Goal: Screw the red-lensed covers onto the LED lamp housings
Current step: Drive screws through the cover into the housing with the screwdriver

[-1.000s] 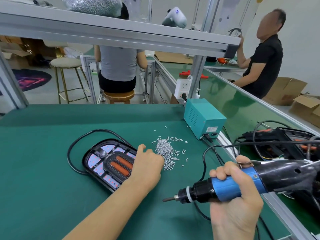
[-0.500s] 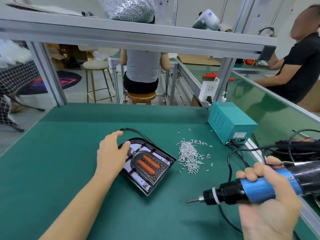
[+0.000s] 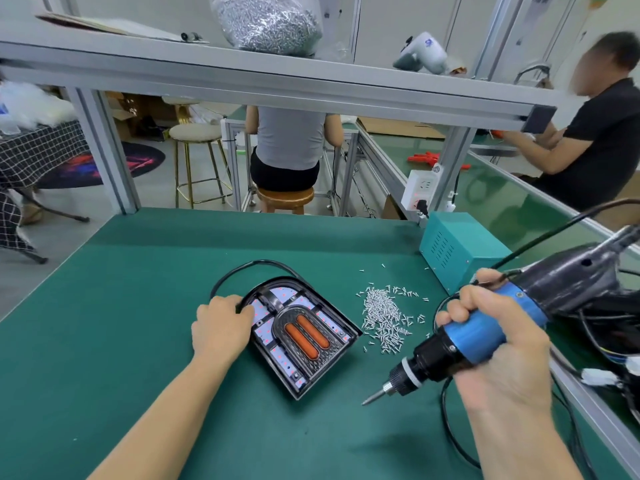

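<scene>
A black arch-shaped LED lamp housing point(image 3: 300, 336) lies flat on the green table point(image 3: 104, 341), with two orange-red lens bars in its middle and red dots on its white board. My left hand point(image 3: 221, 327) grips its left rim, fingers curled over the edge. A black cable point(image 3: 242, 268) loops from behind the housing. My right hand point(image 3: 495, 344) grips a blue and black electric screwdriver point(image 3: 460, 344), its bit pointing down-left, off the housing's right corner. A pile of small silver screws point(image 3: 384, 315) lies between housing and screwdriver.
A teal power box point(image 3: 457, 251) stands at the table's back right, with cables and dark tools point(image 3: 623, 327) beside it. An overhead shelf point(image 3: 277, 84) carries a bag of screws point(image 3: 266, 22). Two people sit beyond the table.
My left hand left the screw pile, crossed to the housing's left side and took hold of its rim; the housing turned on the table. The screwdriver tilted bit-down.
</scene>
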A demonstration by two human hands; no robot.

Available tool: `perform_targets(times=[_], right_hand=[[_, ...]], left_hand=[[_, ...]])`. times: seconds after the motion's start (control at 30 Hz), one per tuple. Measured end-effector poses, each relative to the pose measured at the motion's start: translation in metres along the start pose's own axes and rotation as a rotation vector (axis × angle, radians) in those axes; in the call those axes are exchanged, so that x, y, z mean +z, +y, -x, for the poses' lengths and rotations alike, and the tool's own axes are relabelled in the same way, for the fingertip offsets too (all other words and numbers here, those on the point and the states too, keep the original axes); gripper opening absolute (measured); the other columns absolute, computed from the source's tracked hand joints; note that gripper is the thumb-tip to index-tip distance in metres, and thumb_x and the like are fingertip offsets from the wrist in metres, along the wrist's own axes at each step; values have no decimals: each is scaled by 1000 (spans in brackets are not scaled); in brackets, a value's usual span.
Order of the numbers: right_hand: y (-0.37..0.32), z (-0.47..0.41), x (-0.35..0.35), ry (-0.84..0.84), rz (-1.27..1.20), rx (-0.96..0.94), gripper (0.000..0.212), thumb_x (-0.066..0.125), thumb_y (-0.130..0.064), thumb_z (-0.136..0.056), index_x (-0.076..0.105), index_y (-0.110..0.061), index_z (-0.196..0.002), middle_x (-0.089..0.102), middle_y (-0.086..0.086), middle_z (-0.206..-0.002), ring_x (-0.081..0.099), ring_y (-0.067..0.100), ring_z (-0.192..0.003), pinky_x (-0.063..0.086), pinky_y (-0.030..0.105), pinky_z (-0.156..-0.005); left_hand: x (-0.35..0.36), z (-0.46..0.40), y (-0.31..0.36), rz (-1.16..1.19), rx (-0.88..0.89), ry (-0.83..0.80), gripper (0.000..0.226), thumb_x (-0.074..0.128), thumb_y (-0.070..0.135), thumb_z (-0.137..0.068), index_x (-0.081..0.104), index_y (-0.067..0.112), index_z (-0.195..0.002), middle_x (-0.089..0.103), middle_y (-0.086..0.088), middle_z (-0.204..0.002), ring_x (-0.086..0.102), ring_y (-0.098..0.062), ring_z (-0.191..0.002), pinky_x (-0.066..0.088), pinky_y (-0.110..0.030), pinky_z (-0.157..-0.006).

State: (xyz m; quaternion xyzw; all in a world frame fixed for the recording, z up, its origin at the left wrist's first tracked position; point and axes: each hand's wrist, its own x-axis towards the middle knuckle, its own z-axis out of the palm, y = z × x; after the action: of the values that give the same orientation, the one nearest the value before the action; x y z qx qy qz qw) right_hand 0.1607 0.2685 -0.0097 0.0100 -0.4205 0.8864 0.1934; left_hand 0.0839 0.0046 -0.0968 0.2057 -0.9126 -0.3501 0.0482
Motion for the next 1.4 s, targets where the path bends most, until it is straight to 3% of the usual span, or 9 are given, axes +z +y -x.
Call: perform_targets(times=[0.1, 0.23, 0.47, 0.63, 0.73, 0.8, 0.93, 1.2, 1.4], right_hand=[[1, 2, 0, 10, 10, 5, 24, 58, -5, -67, 57, -18, -87, 46, -1, -64, 48, 11, -49, 47, 22, -53], [4, 6, -1, 10, -2, 4, 24, 58, -5, -66, 57, -18, -86, 46, -3, -63, 48, 10, -50, 47, 20, -54], [-1, 10, -2, 102, -9, -136, 23, 55, -5, -70, 55, -20, -88, 44, -2, -68, 46, 12, -51, 44, 20, -59], [-9, 21, -14, 168, 0, -231, 24, 54, -3, -73, 57, -23, -86, 43, -3, -67, 46, 12, -52, 44, 23, -60], [-10, 29, -21, 185, 11, -253, 25, 53, -3, -73, 56, -24, -88, 42, -3, -67, 46, 12, -52, 45, 23, -61], [-10, 33, -25, 199, 16, -254, 25, 53, -3, -73, 56, -23, -88, 43, -3, -66, 46, 12, -52, 45, 23, -63], [-13, 37, -30, 229, 25, -265, 25, 52, -5, -73, 55, -23, -89, 43, -3, -66, 47, 12, -52, 46, 22, -63], [-24, 38, -44, 261, 25, -315, 25, 51, -3, -74, 55, -23, -90, 43, -3, -67, 47, 11, -52, 48, 22, -63], [-24, 37, -50, 263, 16, -310, 26, 52, -3, -73, 55, -24, -89, 43, -3, -66, 48, 11, -51, 48, 21, -62]], left_hand=[[6, -4, 5, 36, 34, -2, 21, 43, 21, -94, 57, 9, -82, 62, -9, -84, 56, -31, -83, 42, -34, -67], [12, -8, 12, -78, 87, 54, 26, 38, 17, -95, 44, 11, -70, 55, -7, -78, 49, -30, -73, 35, -31, -58], [13, -15, 9, -196, 156, 80, 24, 41, 19, -96, 62, 9, -95, 61, -11, -100, 54, -32, -84, 41, -32, -66], [7, -5, 28, -297, 279, 189, 28, 48, 25, -95, 64, 15, -117, 61, -10, -121, 50, -32, -110, 34, -39, -88], [5, 11, 62, -152, 564, 230, 17, 56, 20, -90, 71, 19, -97, 70, -3, -102, 57, -31, -100, 36, -38, -82], [11, 27, 84, -98, 762, 144, 14, 59, 18, -88, 72, 22, -86, 71, 3, -89, 59, -26, -92, 38, -37, -83], [42, 51, 110, -302, 962, -70, 17, 53, 27, -92, 70, 29, -92, 69, 8, -95, 54, -16, -97, 22, -31, -89], [76, 57, 120, -699, 869, -190, 17, 56, 11, -84, 67, 24, -85, 70, 1, -90, 56, -22, -96, 22, -37, -97], [88, 60, 118, -788, 869, -153, 32, 55, 4, -82, 38, 20, -59, 68, -3, -88, 54, -23, -90, 25, -37, -97]])
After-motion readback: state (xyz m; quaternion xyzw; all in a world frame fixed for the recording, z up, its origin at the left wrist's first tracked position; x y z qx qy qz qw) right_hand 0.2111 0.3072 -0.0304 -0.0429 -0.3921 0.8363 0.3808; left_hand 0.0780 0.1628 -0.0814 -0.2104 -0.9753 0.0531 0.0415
